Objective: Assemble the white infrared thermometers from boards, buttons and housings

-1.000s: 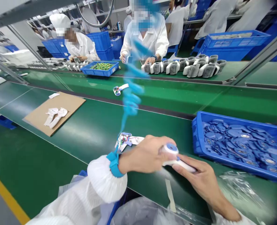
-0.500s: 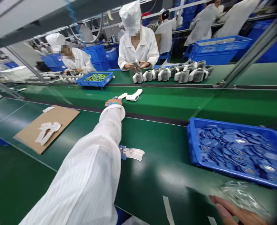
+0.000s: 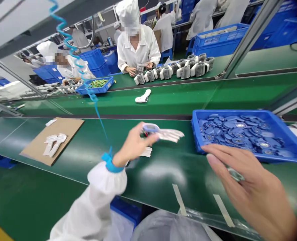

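Head view: what has the left hand (image 3: pixel 134 142) got?

A narrow grip on a white plastic housing (image 3: pixel 169 135). The fingertips pinch its blue-rimmed end, and a few small dark and red parts show beside them.

Which way does it point?

Its long axis runs nearly level across the view. The blue end sits at the fingers, and the white end points right, toward a blue plastic crate (image 3: pixel 196 134). It's above the green tabletop (image 3: pixel 168 170), with a white paper strip (image 3: pixel 146 152) just below it.

How much room is around it?

There's a short stretch of open green between the white tip and the crate's near wall. The crate is full of blue discs (image 3: pixel 238 132) with metal centres. Well off to the left lies a cardboard sheet (image 3: pixel 73 125) with white plastic parts (image 3: pixel 54 144) on it.

And the right hand (image 3: pixel 253 180)?

Its fingers are spread wide, just in front of the crate's near edge. A shiny clear piece (image 3: pixel 235 174) sits under them, partly hidden, so I can't tell whether it's held.

What's on the left wrist?

A blue strap (image 3: pixel 109 163), with a coiled blue cord (image 3: pixel 70 50) rising from it.

Anyone else close?

Across the belt, a co-worker (image 3: pixel 135 43) faces a row of grey-and-white units (image 3: pixel 173 71).
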Motion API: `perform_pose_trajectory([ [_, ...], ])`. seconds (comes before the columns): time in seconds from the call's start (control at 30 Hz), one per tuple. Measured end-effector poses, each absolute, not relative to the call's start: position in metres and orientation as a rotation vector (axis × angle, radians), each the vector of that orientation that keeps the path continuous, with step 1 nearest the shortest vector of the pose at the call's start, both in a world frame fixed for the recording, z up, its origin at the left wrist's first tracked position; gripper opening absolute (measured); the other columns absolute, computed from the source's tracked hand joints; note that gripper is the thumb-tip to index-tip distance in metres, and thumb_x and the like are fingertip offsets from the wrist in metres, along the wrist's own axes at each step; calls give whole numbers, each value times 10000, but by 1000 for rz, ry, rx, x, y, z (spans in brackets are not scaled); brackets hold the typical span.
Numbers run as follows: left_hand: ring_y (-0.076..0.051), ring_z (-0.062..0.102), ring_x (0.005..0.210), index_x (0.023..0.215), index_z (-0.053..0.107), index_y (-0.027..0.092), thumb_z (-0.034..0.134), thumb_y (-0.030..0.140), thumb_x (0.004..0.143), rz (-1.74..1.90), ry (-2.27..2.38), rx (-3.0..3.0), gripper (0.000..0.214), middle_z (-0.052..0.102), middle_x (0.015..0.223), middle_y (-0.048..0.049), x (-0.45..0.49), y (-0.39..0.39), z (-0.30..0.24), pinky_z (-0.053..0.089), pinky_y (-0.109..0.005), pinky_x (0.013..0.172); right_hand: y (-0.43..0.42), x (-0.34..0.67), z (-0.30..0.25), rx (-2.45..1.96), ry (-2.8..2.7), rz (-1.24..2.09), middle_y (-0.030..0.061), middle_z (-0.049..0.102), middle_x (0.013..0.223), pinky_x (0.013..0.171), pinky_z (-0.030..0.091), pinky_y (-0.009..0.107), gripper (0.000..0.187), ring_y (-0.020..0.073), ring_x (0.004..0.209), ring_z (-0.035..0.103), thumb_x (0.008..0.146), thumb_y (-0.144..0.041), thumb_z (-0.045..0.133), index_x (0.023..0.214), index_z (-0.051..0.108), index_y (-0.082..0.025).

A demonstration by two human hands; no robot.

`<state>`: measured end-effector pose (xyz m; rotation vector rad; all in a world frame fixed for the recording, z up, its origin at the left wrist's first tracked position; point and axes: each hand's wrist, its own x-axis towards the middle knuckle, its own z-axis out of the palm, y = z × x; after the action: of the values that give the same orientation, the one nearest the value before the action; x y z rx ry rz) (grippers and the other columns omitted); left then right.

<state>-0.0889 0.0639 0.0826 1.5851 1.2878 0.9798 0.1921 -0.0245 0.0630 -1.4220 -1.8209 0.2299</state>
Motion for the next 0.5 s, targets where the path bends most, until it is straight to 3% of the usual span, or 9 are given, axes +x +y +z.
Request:
perform_pose_trajectory([
  [0.07, -165, 641, 772, 1013, 684, 204, 769, 313, 894, 875, 1228, 1650, 183, 720, 893, -22, -60, 26, 74, 481, -264, 713, -20, 183, 70, -1377, -1837, 226, 26, 747, 1162, 970, 497, 428, 256, 251, 1082, 667, 1029, -437, 549, 1137, 747, -315],
  [0.23, -162, 579, 768, 915, 629, 220, 774, 324, 904, 710, 1159, 1787, 179, 668, 836, 18, -15, -16, 64, 399, -274, 708, -31, 185, 67, -1410, -1989, 266, 39, 749, 1031, 810, 436, 391, 327, 236, 945, 655, 1043, -497, 525, 970, 752, -275],
  [0.4, -170, 537, 705, 860, 569, 229, 749, 343, 911, 588, 1177, 1830, 218, 640, 791, 18, 10, -28, 52, 339, -288, 647, -57, 193, 76, -1349, -2096, -31, 6, 722, 851, 749, 300, 382, 381, 181, 759, 574, 1090, -292, 421, 796, 655, -228],
  [0.5, -177, 539, 694, 859, 564, 222, 756, 306, 874, 561, 1317, 1727, 210, 634, 780, -3, 24, -27, 38, 329, -292, 644, -63, 204, 84, -1418, -2040, -41, 13, 694, 826, 756, 309, 376, 369, 180, 745, 552, 1093, -318, 393, 815, 616, -221],
])
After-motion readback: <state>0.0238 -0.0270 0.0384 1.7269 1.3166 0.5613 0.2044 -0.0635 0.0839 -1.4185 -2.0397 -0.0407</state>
